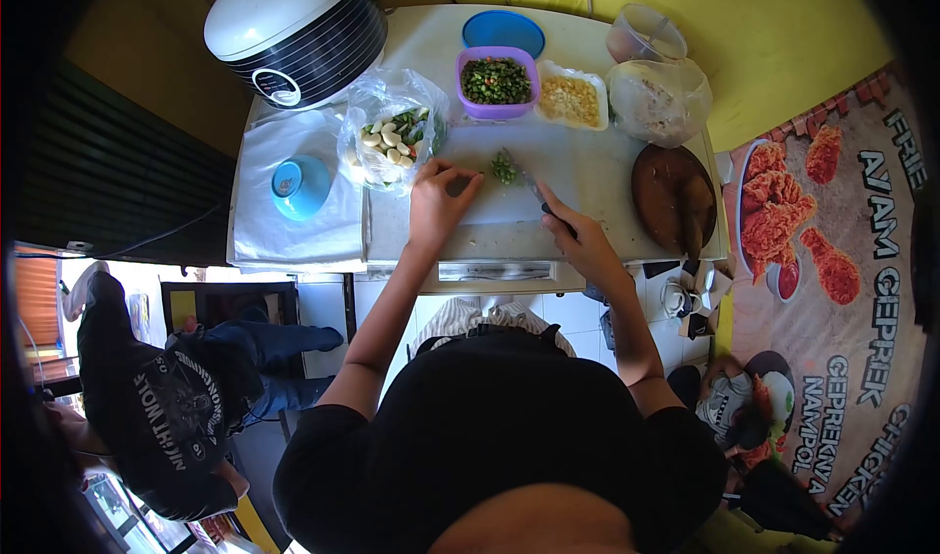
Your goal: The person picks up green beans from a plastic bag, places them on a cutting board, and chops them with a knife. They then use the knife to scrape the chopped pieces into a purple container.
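My right hand (580, 240) grips a knife (537, 192) by its dark handle. The blade's tip reaches a small heap of chopped green pieces (504, 168) on a whitish cutting board (534, 213). To the left of the heap, my left hand (441, 199) rests at the board's edge, its fingers curled and thumb drawn in near the index finger. Anything between those fingertips is too small to make out. Just beyond my left hand, a clear plastic bag (357, 162) holds peeled garlic cloves (390, 143) and green chillies.
Behind the board stand a purple tub (460, 106) of chopped greens, a blue lid (503, 33), a tray of pale chopped bits (573, 100) and a plastic bag (661, 103). A stone mortar (651, 196) sits right, a blue bowl (300, 188) and rice cooker (304, 45) left. Other people are nearby.
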A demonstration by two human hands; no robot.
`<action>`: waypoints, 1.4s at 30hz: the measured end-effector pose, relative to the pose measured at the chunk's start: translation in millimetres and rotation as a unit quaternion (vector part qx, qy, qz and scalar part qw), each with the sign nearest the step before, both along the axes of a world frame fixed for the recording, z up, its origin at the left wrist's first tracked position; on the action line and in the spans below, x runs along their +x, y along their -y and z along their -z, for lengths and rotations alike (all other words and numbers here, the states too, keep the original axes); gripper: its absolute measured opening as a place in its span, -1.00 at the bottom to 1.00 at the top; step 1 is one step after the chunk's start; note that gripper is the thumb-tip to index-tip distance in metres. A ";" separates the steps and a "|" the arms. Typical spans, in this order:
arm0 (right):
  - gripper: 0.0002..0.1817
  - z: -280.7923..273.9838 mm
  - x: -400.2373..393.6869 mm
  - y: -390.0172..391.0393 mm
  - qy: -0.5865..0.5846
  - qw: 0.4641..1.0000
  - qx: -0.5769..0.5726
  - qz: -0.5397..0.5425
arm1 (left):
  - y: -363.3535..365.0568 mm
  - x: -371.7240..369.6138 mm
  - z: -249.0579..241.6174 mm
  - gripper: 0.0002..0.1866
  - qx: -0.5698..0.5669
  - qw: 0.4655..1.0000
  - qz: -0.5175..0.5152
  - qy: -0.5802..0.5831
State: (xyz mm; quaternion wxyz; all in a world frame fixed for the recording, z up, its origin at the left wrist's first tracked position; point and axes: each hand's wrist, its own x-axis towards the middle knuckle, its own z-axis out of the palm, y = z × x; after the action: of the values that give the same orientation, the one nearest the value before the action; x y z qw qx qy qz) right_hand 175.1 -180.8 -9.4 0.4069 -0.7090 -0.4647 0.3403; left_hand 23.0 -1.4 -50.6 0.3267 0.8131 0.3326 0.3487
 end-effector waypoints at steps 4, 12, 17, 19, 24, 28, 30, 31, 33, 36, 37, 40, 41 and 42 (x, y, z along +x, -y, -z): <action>-0.42 -3.9 -2.5 -0.5 -0.051 0.998 -0.016 0.012 | 7.4 8.2 -0.9 -0.86 0.087 0.996 0.017 -0.030; -0.42 9.5 -11.1 -11.7 -0.045 0.998 -0.002 -0.053 | 5.1 -8.8 -33.4 -0.76 -0.009 1.000 0.006 0.029; -0.44 14.5 -0.4 -15.7 -0.024 0.998 0.003 -0.063 | -40.8 -42.9 -53.1 -0.79 0.044 0.998 -0.035 0.026; -0.44 14.0 5.4 -15.0 -0.024 0.998 0.000 -0.064 | -66.1 -53.2 -60.1 -0.78 0.091 0.994 -0.049 0.028; -0.44 10.5 6.1 -19.9 -0.033 0.997 -0.018 -0.064 | -95.8 -56.7 -71.8 -0.83 0.101 0.992 -0.036 -0.068; -0.44 14.4 4.0 -28.6 -0.033 0.996 -0.011 -0.081 | -105.6 -42.8 -68.1 -0.81 0.073 0.986 0.025 -0.147; -0.44 13.5 2.7 -33.2 -0.035 0.995 -0.006 -0.088 | -111.4 -34.3 -59.2 -0.79 0.091 0.983 0.024 -0.156; -0.44 13.1 2.6 -35.0 -0.038 0.995 -0.006 -0.091 | -113.1 -31.4 -55.6 -0.78 0.109 0.976 0.038 -0.184; -0.44 11.5 3.2 -37.1 -0.039 0.995 -0.006 -0.095 | -111.3 -22.6 -52.3 -0.78 0.115 0.969 0.031 -0.218; -0.44 6.4 3.8 -39.9 -0.043 0.995 -0.013 -0.094 | -108.7 -16.9 -59.4 -0.82 0.076 0.957 -0.002 -0.279; -0.43 4.0 3.6 -40.2 -0.042 0.995 -0.017 -0.090 | -108.9 -16.5 -60.4 -0.82 0.075 0.957 -0.002 -0.279; -0.43 3.4 4.5 -39.8 -0.037 0.995 -0.025 -0.085 | -111.3 -15.1 -60.6 -0.79 0.042 0.952 0.000 -0.304; -0.43 3.5 5.1 -39.2 -0.035 0.995 -0.029 -0.085 | -112.3 -16.6 -57.0 -0.78 0.044 0.957 -0.003 -0.287; -0.43 3.1 5.3 -38.9 -0.034 0.996 -0.029 -0.083 | -111.7 -17.2 -56.0 -0.76 0.047 0.962 -0.006 -0.271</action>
State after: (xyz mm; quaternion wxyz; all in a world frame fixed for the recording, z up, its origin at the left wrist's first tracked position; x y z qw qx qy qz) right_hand 180.4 -141.9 -12.5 0.3722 -0.6675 -0.4975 0.4103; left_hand 5.8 110.3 5.4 0.1840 0.8894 0.3969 0.1328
